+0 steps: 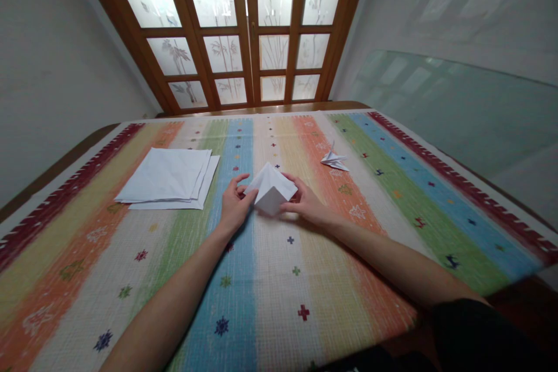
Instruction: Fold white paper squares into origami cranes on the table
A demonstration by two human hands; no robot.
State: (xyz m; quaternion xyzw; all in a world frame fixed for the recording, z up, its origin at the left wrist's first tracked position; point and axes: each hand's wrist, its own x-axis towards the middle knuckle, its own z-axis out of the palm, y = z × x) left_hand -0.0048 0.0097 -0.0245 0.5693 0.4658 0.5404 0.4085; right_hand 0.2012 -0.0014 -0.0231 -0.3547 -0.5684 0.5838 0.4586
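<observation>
A sheet of white folded paper [274, 189] is held up between both hands above the middle of the table, its creased layers partly spread into a peak. My left hand [238, 200] pinches its left edge, the thumb in front. On the opposite side my right hand [303, 200] grips the right edge between thumb and fingers. Some fingertips are hidden behind the paper. A folded paper crane [335, 160] lies to the right, beyond my right hand. To the left of my left hand rests a stack of white paper sheets [168, 177].
A striped, patterned tablecloth [270, 279] covers the table, whose wooden edge [261, 108] shows at the back. Behind it stand wooden doors with glass panes [272, 52]. A glass panel [457, 110] leans along the right wall.
</observation>
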